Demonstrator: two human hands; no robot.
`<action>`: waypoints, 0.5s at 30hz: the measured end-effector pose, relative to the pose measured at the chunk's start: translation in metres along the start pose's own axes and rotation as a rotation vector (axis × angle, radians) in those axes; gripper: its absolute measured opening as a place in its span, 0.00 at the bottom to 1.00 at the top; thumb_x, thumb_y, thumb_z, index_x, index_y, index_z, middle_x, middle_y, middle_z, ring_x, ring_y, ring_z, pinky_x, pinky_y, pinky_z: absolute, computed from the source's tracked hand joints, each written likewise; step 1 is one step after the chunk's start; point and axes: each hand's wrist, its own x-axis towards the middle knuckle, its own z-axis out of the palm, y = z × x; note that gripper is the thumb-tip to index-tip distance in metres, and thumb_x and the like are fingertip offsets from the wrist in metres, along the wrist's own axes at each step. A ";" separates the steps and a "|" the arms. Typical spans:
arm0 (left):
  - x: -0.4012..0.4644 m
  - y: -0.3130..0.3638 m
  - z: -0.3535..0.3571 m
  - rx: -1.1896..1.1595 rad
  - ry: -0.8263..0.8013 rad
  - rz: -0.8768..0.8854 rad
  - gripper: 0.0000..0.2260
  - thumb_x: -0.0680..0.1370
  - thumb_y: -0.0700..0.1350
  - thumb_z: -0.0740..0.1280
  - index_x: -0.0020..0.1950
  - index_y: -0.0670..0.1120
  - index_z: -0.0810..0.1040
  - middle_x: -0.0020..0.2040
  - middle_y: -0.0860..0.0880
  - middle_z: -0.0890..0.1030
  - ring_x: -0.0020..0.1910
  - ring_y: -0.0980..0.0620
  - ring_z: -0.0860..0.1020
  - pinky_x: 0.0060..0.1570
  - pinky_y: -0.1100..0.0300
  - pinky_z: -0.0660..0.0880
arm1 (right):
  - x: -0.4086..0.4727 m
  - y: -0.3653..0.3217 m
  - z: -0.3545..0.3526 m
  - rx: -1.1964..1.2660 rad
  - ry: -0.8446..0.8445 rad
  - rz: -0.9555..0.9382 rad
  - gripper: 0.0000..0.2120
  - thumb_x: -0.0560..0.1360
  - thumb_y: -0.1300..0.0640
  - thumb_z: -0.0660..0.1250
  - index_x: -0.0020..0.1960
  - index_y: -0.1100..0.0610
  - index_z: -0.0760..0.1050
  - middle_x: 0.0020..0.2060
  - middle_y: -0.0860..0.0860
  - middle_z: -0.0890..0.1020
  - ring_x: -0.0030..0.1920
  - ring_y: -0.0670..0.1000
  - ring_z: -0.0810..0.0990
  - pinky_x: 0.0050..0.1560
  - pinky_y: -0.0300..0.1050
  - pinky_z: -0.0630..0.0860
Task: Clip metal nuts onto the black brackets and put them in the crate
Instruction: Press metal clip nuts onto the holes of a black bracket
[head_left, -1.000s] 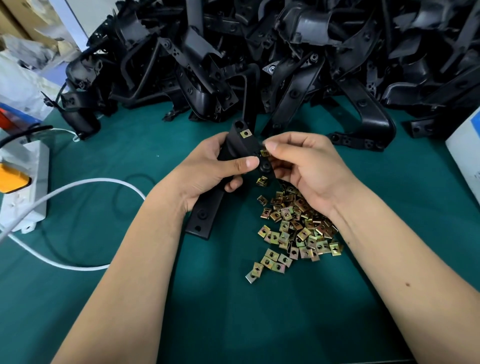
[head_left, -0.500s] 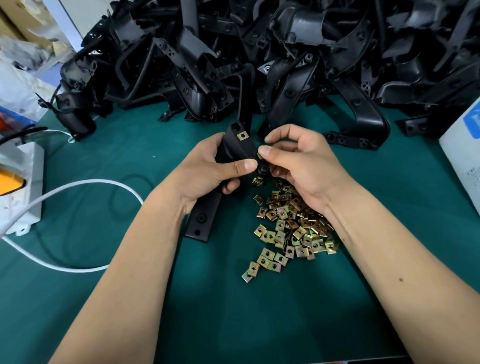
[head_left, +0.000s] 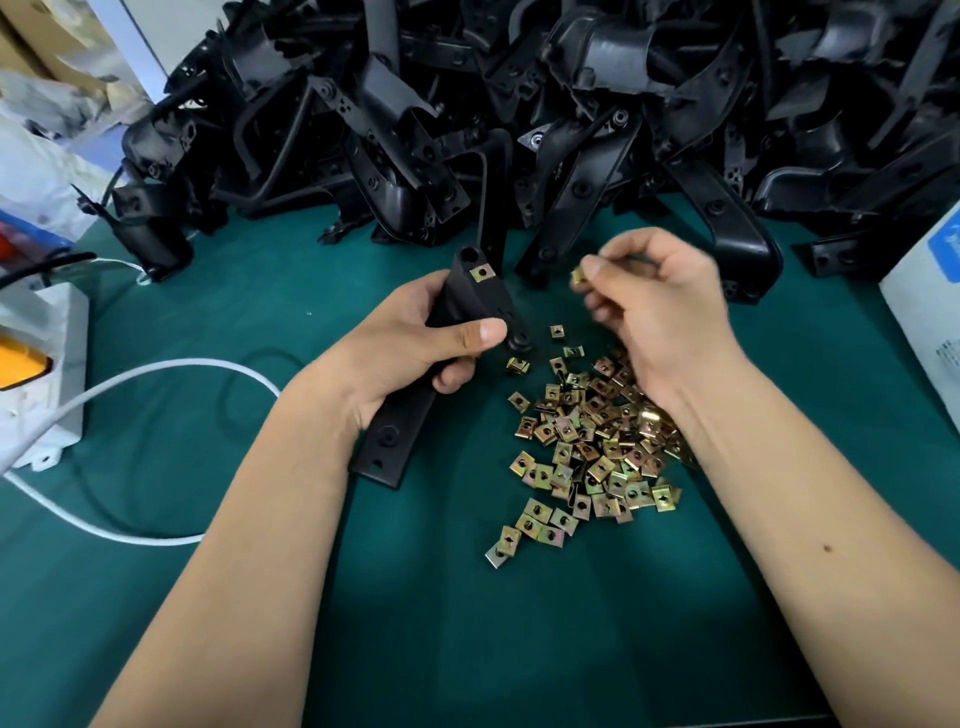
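Observation:
My left hand grips a long black bracket at its upper part, its lower end resting on the green mat. One brass clip nut sits on the bracket's top end. My right hand, blurred, is raised to the right of the bracket and pinches a brass nut between thumb and forefinger. A loose heap of several brass clip nuts lies on the mat under my right wrist. No crate is in view.
A big pile of black brackets fills the back of the green mat. A white power strip with a white cable lies at the left. A white box stands at the right edge.
My right hand has lifted away from the bracket, up and to the right, with a nut in its fingers. My left hand keeps hold of the bracket.

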 end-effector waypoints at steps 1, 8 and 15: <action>-0.001 0.000 -0.001 -0.039 -0.003 0.005 0.12 0.74 0.41 0.74 0.52 0.44 0.74 0.36 0.51 0.78 0.25 0.55 0.68 0.24 0.64 0.65 | 0.003 0.001 -0.004 -0.077 0.073 -0.051 0.07 0.76 0.67 0.73 0.47 0.58 0.78 0.36 0.53 0.85 0.36 0.48 0.81 0.37 0.40 0.78; 0.001 0.002 0.002 -0.142 0.087 0.031 0.10 0.73 0.41 0.72 0.50 0.43 0.73 0.36 0.48 0.72 0.26 0.54 0.67 0.25 0.65 0.63 | 0.012 0.000 -0.016 -0.682 0.123 -0.439 0.06 0.74 0.59 0.76 0.49 0.50 0.85 0.45 0.42 0.86 0.47 0.42 0.84 0.53 0.41 0.81; 0.000 0.003 0.004 -0.114 0.067 0.027 0.11 0.73 0.41 0.73 0.50 0.43 0.73 0.35 0.48 0.73 0.26 0.54 0.68 0.25 0.65 0.64 | 0.007 0.009 -0.007 -1.162 -0.249 -0.405 0.12 0.71 0.43 0.78 0.49 0.48 0.84 0.42 0.46 0.79 0.43 0.49 0.78 0.44 0.45 0.72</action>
